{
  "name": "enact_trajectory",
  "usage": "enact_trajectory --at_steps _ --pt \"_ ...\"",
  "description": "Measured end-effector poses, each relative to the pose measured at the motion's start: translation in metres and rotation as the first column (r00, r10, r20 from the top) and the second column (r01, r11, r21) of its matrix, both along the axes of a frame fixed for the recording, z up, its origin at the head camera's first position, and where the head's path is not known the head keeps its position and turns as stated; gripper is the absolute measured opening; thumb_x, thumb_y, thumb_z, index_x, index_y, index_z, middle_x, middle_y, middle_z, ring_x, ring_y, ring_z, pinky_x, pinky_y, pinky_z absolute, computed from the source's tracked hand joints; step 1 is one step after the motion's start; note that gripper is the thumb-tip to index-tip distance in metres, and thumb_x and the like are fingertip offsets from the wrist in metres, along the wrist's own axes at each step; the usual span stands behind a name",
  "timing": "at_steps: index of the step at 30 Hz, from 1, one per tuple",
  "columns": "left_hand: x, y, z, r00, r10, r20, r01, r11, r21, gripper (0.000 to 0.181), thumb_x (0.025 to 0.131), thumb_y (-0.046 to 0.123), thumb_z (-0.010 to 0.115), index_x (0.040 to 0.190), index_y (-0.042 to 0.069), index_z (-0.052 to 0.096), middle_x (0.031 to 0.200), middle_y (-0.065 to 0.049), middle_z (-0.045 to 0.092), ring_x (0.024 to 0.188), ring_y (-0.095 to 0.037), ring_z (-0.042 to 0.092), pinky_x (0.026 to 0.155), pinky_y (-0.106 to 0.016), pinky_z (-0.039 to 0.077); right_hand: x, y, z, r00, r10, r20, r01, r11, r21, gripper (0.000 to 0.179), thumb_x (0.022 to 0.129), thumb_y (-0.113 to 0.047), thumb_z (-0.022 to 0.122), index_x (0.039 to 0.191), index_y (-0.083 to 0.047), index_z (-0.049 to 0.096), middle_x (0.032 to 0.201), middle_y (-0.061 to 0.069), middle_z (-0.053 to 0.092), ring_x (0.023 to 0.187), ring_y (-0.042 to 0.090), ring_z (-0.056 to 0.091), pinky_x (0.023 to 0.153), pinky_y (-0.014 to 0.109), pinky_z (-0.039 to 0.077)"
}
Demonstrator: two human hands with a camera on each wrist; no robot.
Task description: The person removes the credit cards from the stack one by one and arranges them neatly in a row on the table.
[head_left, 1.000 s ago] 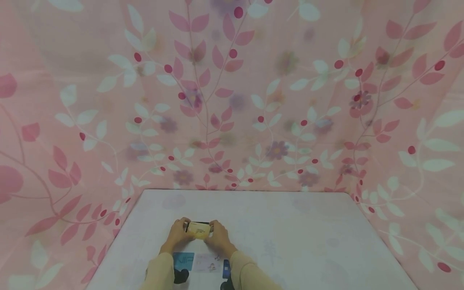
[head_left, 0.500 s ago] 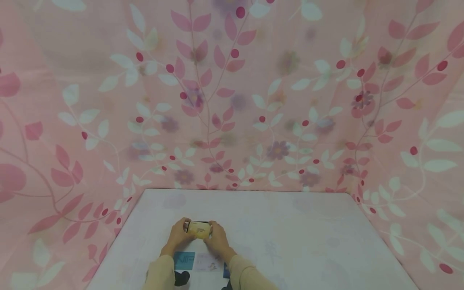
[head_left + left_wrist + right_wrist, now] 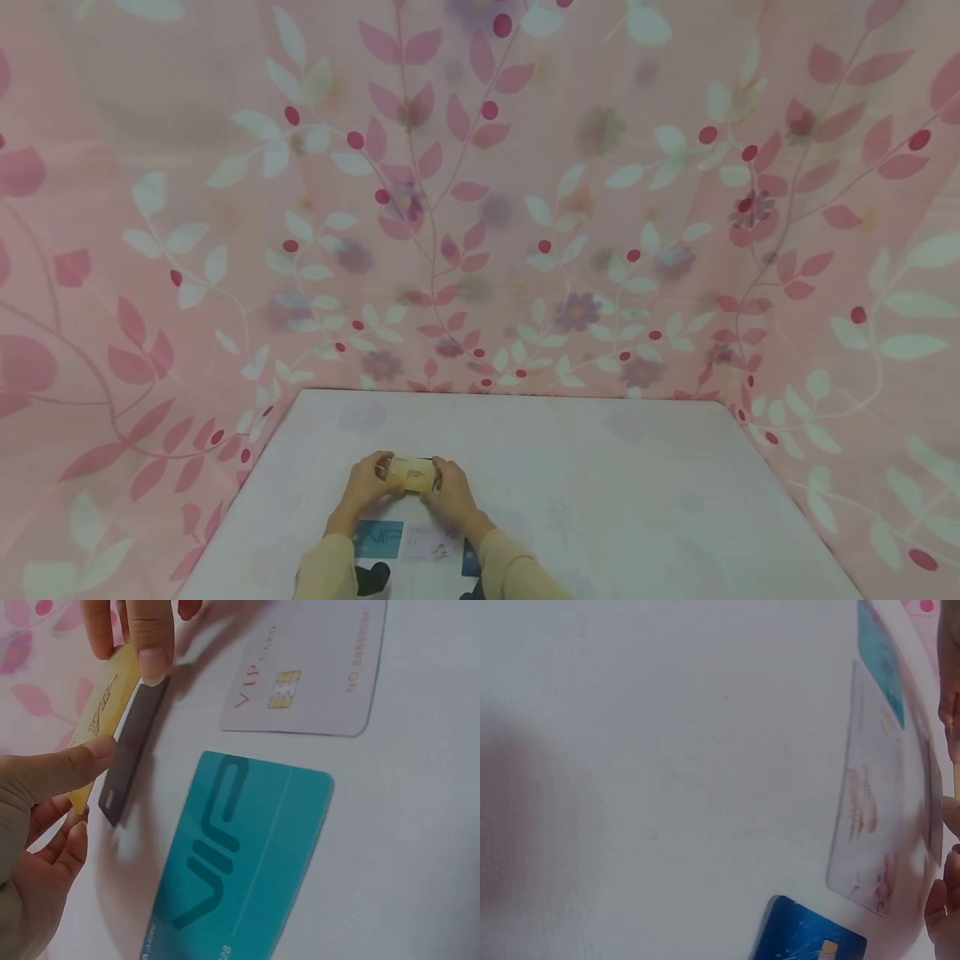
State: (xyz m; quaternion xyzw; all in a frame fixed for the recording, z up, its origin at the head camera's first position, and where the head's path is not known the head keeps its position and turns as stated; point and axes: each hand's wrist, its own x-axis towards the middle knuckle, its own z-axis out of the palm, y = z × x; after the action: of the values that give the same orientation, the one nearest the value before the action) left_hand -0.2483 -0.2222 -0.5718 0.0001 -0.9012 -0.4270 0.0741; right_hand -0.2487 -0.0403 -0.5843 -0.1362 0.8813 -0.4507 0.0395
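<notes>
A gold card (image 3: 412, 475) is held up by both hands over the table, one hand at each short end. My left hand (image 3: 366, 487) pinches its left end, thumb on the near face in the left wrist view. At the other end my right hand (image 3: 453, 493) pinches the card. Just beyond the gold card's lower edge a dark card (image 3: 133, 746) lies on the table, partly behind the fingers. Nearer the body lie a teal VIP card (image 3: 240, 855) and a pale VIP card (image 3: 315, 667) with a chip, side by side.
A blue chip card (image 3: 802, 934) lies right of the pale card, partly under the right sleeve in the head view. Black rounded parts (image 3: 372, 577) show by the wrists. The white table (image 3: 637, 492) meets a pink floral curtain (image 3: 480, 208) behind and at the sides.
Both hands stay at nearly the same spot with the gold card. The gold card has shifted slightly, and less dark edge shows around it. The left forearm moved slightly left.
</notes>
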Motion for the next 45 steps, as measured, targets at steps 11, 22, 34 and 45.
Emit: enact_trajectory --at_steps 11,22,34,45 --pt "0.012 0.004 0.017 0.999 -0.045 0.002 0.045 0.999 -0.019 0.063 0.06 -0.005 0.08 0.117 -0.014 0.055 0.099 -0.019 0.064 0.081 -0.021 0.058 0.076 -0.038 0.052 -0.006 0.015 0.013 0.997 0.072 -0.028 -0.074 0.994 -0.078 0.065 0.071 -0.004 0.078 0.128 0.005 0.05 0.095 0.003 0.058 0.08 0.011 0.052 0.075 0.027 0.048" --pt "0.027 0.017 0.026 0.993 -0.115 -0.013 0.116 0.993 0.036 0.065 0.058 -0.008 0.081 0.117 -0.013 0.057 0.085 -0.009 0.063 0.074 -0.016 0.058 0.065 -0.024 0.052 -0.003 0.048 0.033 0.985 0.163 -0.065 -0.17 0.977 -0.128 0.061 0.066 -0.003 0.082 0.12 0.007 0.056 0.086 0.004 0.06 0.08 0.019 0.057 0.07 0.023 0.048" --pt "0.042 0.034 0.042 0.984 -0.171 -0.04 0.174 0.98 0.097 0.058 0.061 -0.009 0.077 0.115 -0.013 0.057 0.086 -0.008 0.062 0.076 -0.017 0.058 0.067 -0.023 0.052 0.012 0.07 0.05 0.981 0.17 -0.096 -0.175 0.983 -0.051 0.062 0.068 -0.008 0.079 0.124 0.007 0.055 0.091 0.005 0.062 0.079 0.017 0.056 0.066 0.021 0.046" --pt "0.054 0.047 0.039 0.976 -0.192 -0.105 0.209 0.959 0.19 0.056 0.062 -0.007 0.076 0.115 -0.012 0.057 0.091 -0.014 0.063 0.079 -0.02 0.061 0.074 -0.026 0.053 0.027 0.092 0.057 0.975 0.176 -0.137 -0.19 0.977 -0.096 0.06 0.07 -0.004 0.077 0.124 0.007 0.054 0.094 0.013 0.062 0.08 0.019 0.058 0.066 0.023 0.048"
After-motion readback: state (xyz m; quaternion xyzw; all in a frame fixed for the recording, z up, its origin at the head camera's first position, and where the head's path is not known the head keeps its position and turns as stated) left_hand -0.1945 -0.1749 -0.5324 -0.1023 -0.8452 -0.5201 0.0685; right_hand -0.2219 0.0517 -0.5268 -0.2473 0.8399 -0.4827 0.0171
